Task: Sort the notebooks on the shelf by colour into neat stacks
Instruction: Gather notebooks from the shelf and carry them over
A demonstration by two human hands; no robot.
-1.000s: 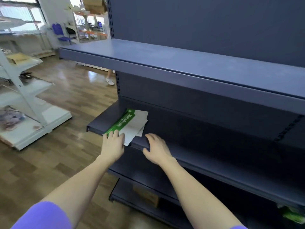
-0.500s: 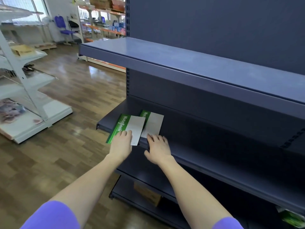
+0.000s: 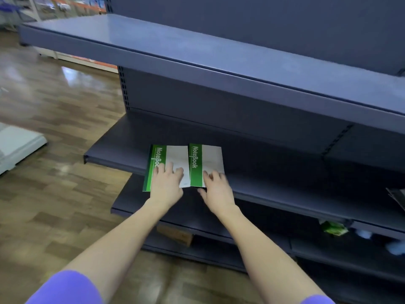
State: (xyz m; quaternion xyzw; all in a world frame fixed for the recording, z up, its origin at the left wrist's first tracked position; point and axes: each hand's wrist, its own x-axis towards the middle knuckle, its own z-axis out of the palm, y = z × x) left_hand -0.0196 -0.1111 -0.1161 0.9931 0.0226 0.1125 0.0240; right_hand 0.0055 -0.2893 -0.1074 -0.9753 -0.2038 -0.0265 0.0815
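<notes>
Laying two green-and-white notebooks side by side on the middle shelf (image 3: 285, 189) of the dark blue metal rack, near its front lip. Left hand (image 3: 167, 185) pressing flat, fingers spread, on the left notebook (image 3: 163, 159), whose near end overhangs the shelf edge. Right hand (image 3: 215, 189) resting with fingers loosely spread on the near end of the right notebook (image 3: 206, 160), thumb apparently hooked below the shelf lip; cannot tell whether it pinches the cover. Judged as the sorting step: same colour, so likely due for one stack. Next move probably calling for sliding one cover over the other and squaring edges against the lip. Thin, flat, rectangular softcovers, green spine band printed "NoteBook", matte pale panel beside it; liable to slip on smooth painted steel. Glossy wood-pattern floor (image 3: 54, 119) beyond.
</notes>
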